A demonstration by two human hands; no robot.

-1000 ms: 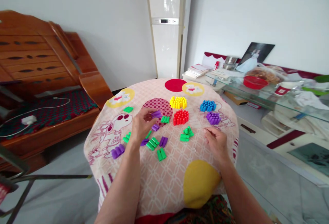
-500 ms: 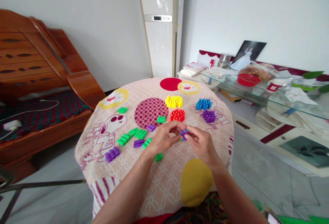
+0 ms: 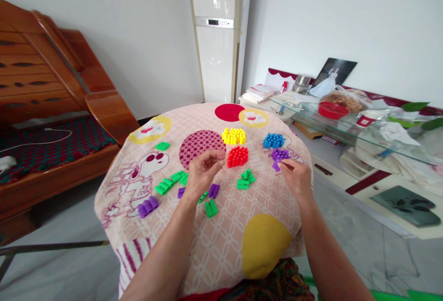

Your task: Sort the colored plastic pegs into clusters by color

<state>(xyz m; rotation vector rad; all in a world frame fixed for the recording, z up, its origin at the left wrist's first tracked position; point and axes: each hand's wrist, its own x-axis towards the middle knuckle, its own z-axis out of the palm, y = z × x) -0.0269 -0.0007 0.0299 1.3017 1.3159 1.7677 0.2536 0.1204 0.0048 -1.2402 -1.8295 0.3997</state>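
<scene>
My right hand [image 3: 296,176] pinches a small purple plastic piece [image 3: 276,166] at the front edge of a cluster of upright purple pieces [image 3: 280,154]. Held over the middle of the table, my left hand [image 3: 205,172] has curved fingers with a gap to the thumb, and nothing shows in it. Green ribbed pieces [image 3: 243,184] lie between the hands. Below my left hand are a purple ribbed piece [image 3: 213,191] and a green one [image 3: 211,208]. More green strips [image 3: 164,186] and a purple strip [image 3: 148,207] lie to the left, some partly hidden by my left hand.
Upright clusters in red [image 3: 237,157], yellow [image 3: 233,136] and blue [image 3: 273,140] stand on the cloth-covered round table [image 3: 221,255]. A wooden bench [image 3: 110,112] is at the left. At the right, a glass shelf holds a red bowl [image 3: 332,110].
My hands have moved apart. The right went right to the purple cluster with a purple piece; the left moved left. Green pieces now lie where the hands were.
</scene>
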